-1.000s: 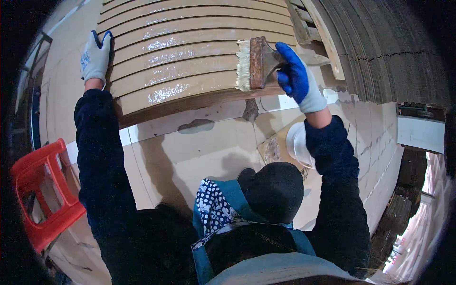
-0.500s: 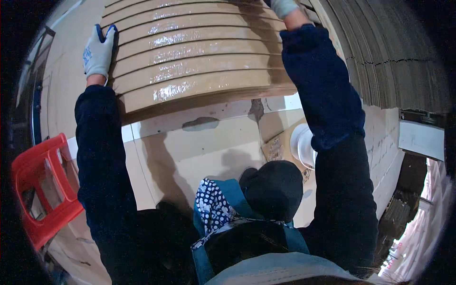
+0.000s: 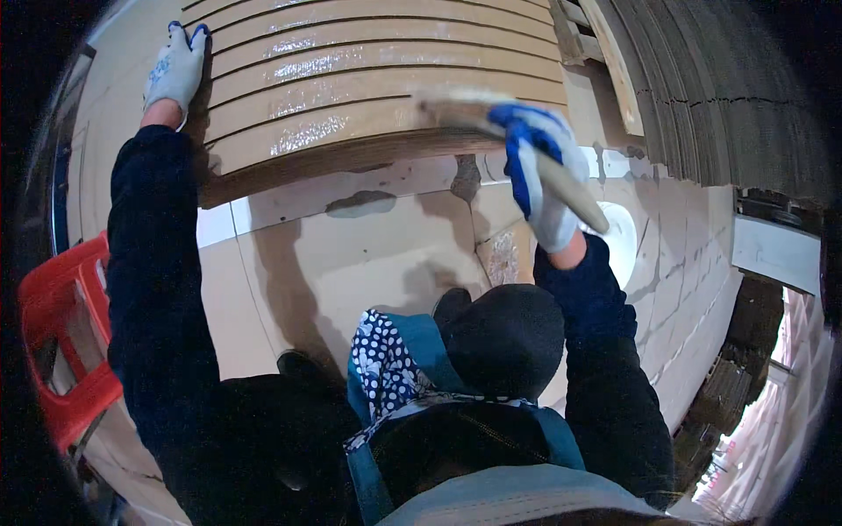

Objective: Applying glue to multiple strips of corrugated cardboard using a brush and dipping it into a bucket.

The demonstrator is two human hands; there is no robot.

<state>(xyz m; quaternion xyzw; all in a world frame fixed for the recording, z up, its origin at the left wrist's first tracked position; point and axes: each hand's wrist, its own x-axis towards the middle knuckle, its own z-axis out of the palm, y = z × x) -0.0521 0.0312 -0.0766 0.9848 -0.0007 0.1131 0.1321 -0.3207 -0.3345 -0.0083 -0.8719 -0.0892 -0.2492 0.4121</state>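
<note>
My left hand (image 3: 178, 66), in a white glove with blue fingertips, rests at the left edge of the overlapping cardboard sheets (image 3: 368, 89). Its thumb and a finger are spread apart. The sheets lie fanned in steps, with shiny wet streaks across their exposed strips. My right hand (image 3: 548, 175), gloved the same way, is closed round the pale handle of a brush (image 3: 570, 195). Motion smears the brush head, which is over the right part of the nearest strip; whether it touches cannot be told.
A white bucket (image 3: 621, 241) stands on the floor beside my right forearm. At the left is a red plastic stool (image 3: 66, 342). A tall stack of corrugated cardboard (image 3: 719, 96) stands at the far right, next to a wooden board (image 3: 614, 66). Dark stains mark the tiled floor.
My right hand has come nearer from the far right edge of the sheets, and the brush now shows in it. My left hand has shifted slightly left and farther away, still at the sheets' edge.
</note>
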